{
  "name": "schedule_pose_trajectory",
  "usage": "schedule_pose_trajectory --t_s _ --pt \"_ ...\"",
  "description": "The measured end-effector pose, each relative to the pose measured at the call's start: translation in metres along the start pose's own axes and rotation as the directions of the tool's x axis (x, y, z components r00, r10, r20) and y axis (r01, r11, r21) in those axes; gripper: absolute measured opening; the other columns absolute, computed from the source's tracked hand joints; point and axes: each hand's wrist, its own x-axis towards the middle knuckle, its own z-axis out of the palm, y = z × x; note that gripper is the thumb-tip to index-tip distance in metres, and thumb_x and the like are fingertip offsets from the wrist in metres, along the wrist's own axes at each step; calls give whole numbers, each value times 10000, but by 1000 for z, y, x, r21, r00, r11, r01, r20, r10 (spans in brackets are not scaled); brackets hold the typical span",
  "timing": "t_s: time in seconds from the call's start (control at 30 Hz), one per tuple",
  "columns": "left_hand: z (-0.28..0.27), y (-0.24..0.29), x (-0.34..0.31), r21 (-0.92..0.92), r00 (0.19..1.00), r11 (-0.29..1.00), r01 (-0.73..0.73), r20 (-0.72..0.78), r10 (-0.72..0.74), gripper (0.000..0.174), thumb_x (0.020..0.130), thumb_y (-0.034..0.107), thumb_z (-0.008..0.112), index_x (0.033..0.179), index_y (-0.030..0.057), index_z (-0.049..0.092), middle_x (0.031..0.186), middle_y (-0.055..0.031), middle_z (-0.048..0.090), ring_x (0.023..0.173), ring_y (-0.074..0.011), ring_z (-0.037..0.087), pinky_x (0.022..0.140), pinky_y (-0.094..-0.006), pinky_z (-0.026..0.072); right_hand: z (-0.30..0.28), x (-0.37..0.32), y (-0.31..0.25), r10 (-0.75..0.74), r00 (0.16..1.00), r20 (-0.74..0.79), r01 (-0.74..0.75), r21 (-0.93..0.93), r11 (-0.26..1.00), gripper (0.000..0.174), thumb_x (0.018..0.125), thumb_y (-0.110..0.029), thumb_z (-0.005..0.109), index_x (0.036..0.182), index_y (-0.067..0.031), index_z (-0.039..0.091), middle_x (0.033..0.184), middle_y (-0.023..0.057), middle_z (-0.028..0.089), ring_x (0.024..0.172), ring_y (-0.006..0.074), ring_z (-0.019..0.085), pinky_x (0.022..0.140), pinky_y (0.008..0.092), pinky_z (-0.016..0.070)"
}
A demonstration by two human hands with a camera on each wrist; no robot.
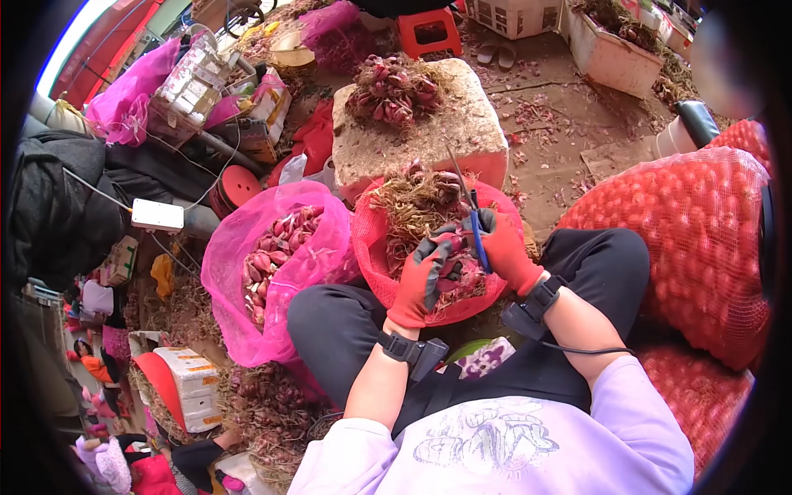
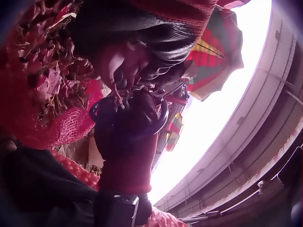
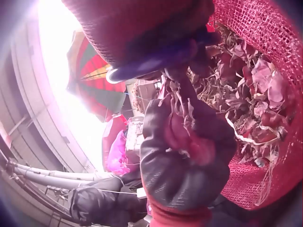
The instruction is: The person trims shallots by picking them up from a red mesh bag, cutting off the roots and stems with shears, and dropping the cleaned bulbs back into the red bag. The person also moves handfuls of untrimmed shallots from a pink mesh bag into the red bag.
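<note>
Both hands wear red gloves with dark grey palms. In the head view the left hand (image 1: 419, 280) grips a small bunch of red shallots (image 1: 448, 241), which the right wrist view shows as red bulbs (image 3: 189, 142) with dry stems against the palm. The right hand (image 1: 505, 247) holds blue-handled scissors (image 1: 478, 241), blades pointing up and away, close beside the bunch. Both hands are over a red mesh bag (image 1: 375, 285) holding dry roots, stems and skins (image 1: 417, 202). In the left wrist view the right hand (image 2: 125, 123) has the blue handles around it.
Beyond the bag stands a foam block (image 1: 412, 148) with a shallot pile (image 1: 396, 91) on top. A pink mesh bag (image 1: 223, 289) of shallots is at the left. Large red net sacks (image 1: 685, 239) stand at the right. Loose stalks (image 1: 272, 421) lie near the left knee.
</note>
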Motion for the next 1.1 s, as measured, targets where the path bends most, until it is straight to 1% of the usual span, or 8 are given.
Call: schedule_pose_trajectory --t_s 0.1,0.33,0.5,0.7,0.8,0.83,0.93,1.1 --pt "-1 6 -3 32 999 999 38 -4 -38 311 937 193 557 1231 96 534 1083 0 618 891 -62 598 630 -201 465 -14 9 4 65 991 -118 -54 90 994 105 864 -127 610 925 -41 616 690 -40 553 538 31 469 465 202 385" --pt "-7 3 -3 164 982 969 -184 2 186 236 933 113 514 1159 68 566 974 27 611 867 -64 578 666 -221 476 -8 3 -12 -285 935 209 323 -177 930 191 830 -106 650 992 -9 618 777 -3 603 668 60 493 614 247 434" --pt "-18 -7 -4 403 994 911 -84 -35 107 167 943 129 499 1062 44 579 903 10 579 824 -70 564 742 -257 496 -1 -12 -18 -367 856 363 516 -640 570 269 699 -262 691 842 -59 585 798 157 625 762 355 609 666 429 473" --pt "-32 -21 -3 811 961 563 -159 -3 277 165 927 101 492 1032 36 601 911 -4 619 791 -68 562 715 -250 491 -4 -16 -18 -289 821 493 569 -750 337 280 720 -292 680 839 -59 580 748 141 609 719 339 609 634 448 463" --pt "-22 -5 -4 310 999 950 -42 12 40 227 912 89 507 1124 42 570 955 9 610 814 -98 585 707 -272 485 -2 -14 -17 -373 851 369 518 -701 490 248 728 -246 677 847 -49 585 728 136 617 659 340 600 589 413 465" --pt "-16 3 -6 218 992 971 -103 92 84 241 942 130 489 1158 47 558 1005 16 593 795 -77 575 688 -228 479 -1 -14 -24 -454 848 276 530 -495 689 173 766 -174 653 856 -41 587 684 88 625 570 254 596 537 335 454" --pt "-16 13 -4 -39 981 999 -3 193 11 277 963 163 471 1203 37 525 1030 2 577 722 -48 533 635 -190 460 -6 5 -2 -134 982 134 159 -203 966 110 798 -120 627 872 -45 595 671 29 615 542 146 573 502 265 435" --pt "-18 37 -16 -448 929 894 -29 318 189 365 966 222 446 1270 21 449 955 -103 563 571 -88 471 484 -201 386 -20 0 -20 184 971 151 -215 231 949 185 854 -139 585 1012 -43 585 728 -27 565 571 50 494 502 201 410"
